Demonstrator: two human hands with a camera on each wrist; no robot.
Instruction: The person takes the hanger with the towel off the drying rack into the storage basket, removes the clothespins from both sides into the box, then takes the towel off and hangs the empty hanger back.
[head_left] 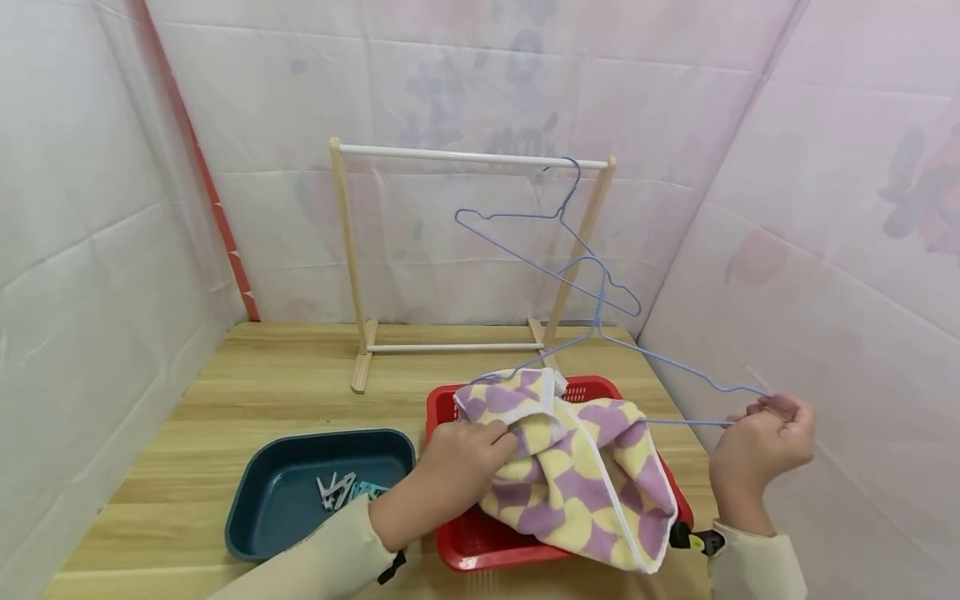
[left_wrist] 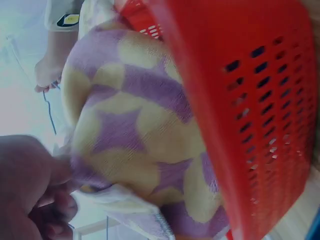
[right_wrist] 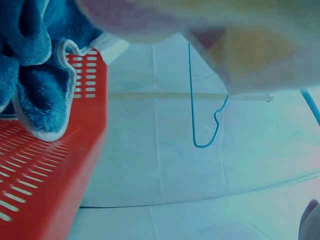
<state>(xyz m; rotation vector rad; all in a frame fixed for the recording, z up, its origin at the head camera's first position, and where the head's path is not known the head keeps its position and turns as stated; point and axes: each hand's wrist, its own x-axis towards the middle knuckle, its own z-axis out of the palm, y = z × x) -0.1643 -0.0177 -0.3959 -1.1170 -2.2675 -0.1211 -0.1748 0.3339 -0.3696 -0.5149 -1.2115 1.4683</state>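
Observation:
A yellow and purple towel (head_left: 570, 483) with white edging drapes over the red basket (head_left: 480, 560). My left hand (head_left: 468, 458) pinches its near left part between thumb and fingers, also seen in the left wrist view, where the towel (left_wrist: 120, 130) bulges beside the basket's perforated wall. Out to the right, my right hand (head_left: 765, 437) grips one end of a blue wire hanger (head_left: 675, 364). The hanger's other end reaches into the towel, where cloth hides part of the lower bar. Only a sliver of the right hand (right_wrist: 310, 222) shows in the right wrist view.
Behind the basket stands a wooden rack (head_left: 348, 242) with a white rail; another blue hanger (head_left: 517, 250) hangs from it. At left, a dark teal tray (head_left: 258, 500) contains several clothespins (head_left: 335, 490). Inside the basket lies a blue cloth (right_wrist: 45, 75). Draped sheets surround the table.

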